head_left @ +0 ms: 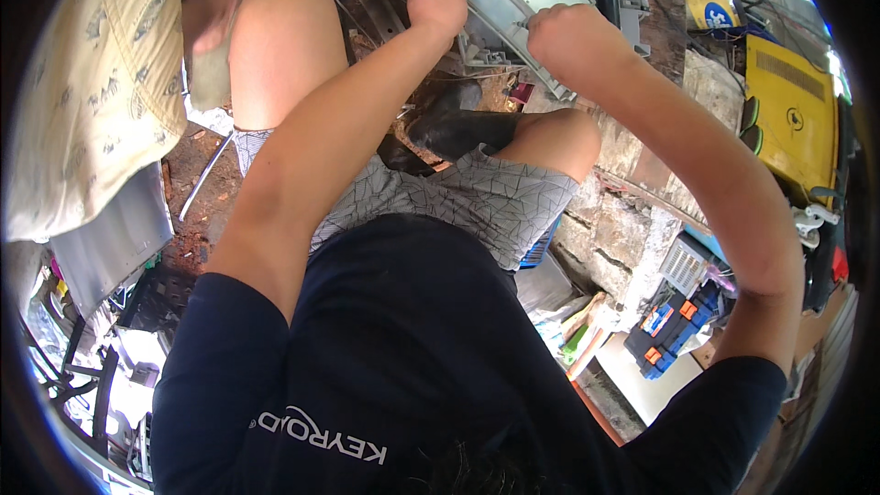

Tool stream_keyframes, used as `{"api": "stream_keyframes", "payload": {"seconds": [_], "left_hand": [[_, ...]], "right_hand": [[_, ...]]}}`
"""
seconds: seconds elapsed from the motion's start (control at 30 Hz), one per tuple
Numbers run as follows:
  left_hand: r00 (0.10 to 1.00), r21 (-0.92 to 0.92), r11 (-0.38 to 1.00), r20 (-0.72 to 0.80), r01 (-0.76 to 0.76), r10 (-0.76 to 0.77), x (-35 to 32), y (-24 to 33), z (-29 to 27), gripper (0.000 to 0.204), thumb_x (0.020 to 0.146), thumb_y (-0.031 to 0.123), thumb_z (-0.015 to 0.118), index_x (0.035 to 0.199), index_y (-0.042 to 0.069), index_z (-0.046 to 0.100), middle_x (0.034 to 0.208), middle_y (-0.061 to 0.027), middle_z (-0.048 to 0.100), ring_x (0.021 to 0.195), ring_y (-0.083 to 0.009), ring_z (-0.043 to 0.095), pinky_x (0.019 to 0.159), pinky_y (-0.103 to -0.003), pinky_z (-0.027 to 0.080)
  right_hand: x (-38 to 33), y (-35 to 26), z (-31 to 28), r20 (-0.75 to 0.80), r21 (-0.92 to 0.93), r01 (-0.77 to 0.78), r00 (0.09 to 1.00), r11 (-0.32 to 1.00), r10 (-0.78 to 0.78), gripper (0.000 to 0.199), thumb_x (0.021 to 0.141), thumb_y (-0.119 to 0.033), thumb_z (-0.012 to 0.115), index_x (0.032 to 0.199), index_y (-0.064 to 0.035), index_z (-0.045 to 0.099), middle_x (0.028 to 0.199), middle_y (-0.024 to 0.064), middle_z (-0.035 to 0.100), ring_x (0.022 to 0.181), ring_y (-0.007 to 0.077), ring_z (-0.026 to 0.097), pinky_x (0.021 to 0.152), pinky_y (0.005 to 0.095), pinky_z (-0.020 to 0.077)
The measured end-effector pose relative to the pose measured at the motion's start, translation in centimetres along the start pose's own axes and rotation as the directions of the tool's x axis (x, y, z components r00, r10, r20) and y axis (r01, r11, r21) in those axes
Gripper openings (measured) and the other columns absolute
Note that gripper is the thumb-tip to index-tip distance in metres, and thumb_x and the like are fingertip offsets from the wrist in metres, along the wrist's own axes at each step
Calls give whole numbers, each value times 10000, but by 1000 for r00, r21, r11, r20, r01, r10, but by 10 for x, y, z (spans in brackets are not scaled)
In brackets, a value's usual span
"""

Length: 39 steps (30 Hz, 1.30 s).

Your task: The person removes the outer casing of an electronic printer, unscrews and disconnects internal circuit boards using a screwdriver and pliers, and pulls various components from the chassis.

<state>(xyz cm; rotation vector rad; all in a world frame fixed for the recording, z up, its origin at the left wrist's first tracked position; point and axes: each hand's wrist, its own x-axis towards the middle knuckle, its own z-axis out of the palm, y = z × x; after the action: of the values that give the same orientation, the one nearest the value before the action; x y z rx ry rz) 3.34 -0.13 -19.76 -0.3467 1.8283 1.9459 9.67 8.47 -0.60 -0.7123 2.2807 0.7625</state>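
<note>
A grey rectangular panel (490, 16), with a raised frame and a pale bluish strip across it, lies at the top of the view; its far end is cut off. My left hand (438, 5) grips the near edge, thumb laid over the rim and most fingers hidden behind it. Farther right, my right hand (573, 41) is closed on the same piece near its right corner, knuckles up. What its fingertips pinch is hidden. Below the panel, a bracket-like grey part (484, 57) shows between my hands.
At left, another person's hand (215, 14) and patterned cloth (110, 82) come close. A metal sheet (115, 238) leans below. On the right are a yellow case (790, 115), a blue-and-black toolbox (674, 325) and broken concrete blocks (619, 234). Scrap litters the ground.
</note>
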Motion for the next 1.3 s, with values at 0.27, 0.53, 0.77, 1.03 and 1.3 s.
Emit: {"api": "stream_keyframes", "payload": {"seconds": [0.27, 0.53, 0.77, 1.03, 1.3], "left_hand": [[992, 42, 992, -7, -123, 123, 5, -8, 0, 632, 855, 223, 718, 1329, -47, 398, 1247, -244, 580, 1156, -317, 561, 986, -363, 424], [984, -90, 980, -15, -178, 177, 9, -1, -4, 656, 864, 219, 723, 1371, -16, 381, 1285, -212, 566, 1161, -303, 549, 987, -361, 420], [988, -102, 983, -18, -155, 154, 9, -3, 1, 616, 858, 168, 727, 1347, -31, 409, 1292, -206, 558, 1179, -293, 534, 1006, -360, 404], [987, 21, 987, -13, -160, 160, 10, -1, 1, 632, 866, 181, 719, 1360, -36, 389, 1326, -218, 536, 1214, -320, 517, 1032, -379, 389], [994, -26, 993, 10, -112, 113, 14, 5, 4, 713, 856, 235, 733, 1406, -13, 352, 1349, -221, 521, 1226, -319, 514, 1029, -376, 403]], "right_hand": [[11, -2, -11, -23, 302, -411, 899, 860, 437, 203, 808, -194, 644, 834, 0, 698, 850, 177, 690, 832, 341, 686, 745, 412, 553], [20, 60, 43, 18, -41, 160, 987, 986, -160, 140, 709, -161, 623, 692, -61, 720, 732, 163, 683, 686, 318, 693, 615, 434, 558], [18, 14, 6, 4, 318, -358, 926, 878, 376, 197, 757, -179, 600, 760, -26, 724, 757, 191, 693, 727, 318, 700, 668, 432, 556], [-2, 1, 0, -8, 111, -176, 984, 978, 178, 139, 764, -132, 613, 752, -64, 733, 793, 175, 707, 769, 294, 707, 680, 404, 553], [-14, 41, -17, 51, 614, -412, 871, 673, 488, 299, 694, -139, 586, 933, -67, 751, 885, 216, 696, 840, 380, 678, 797, 417, 542]]}}
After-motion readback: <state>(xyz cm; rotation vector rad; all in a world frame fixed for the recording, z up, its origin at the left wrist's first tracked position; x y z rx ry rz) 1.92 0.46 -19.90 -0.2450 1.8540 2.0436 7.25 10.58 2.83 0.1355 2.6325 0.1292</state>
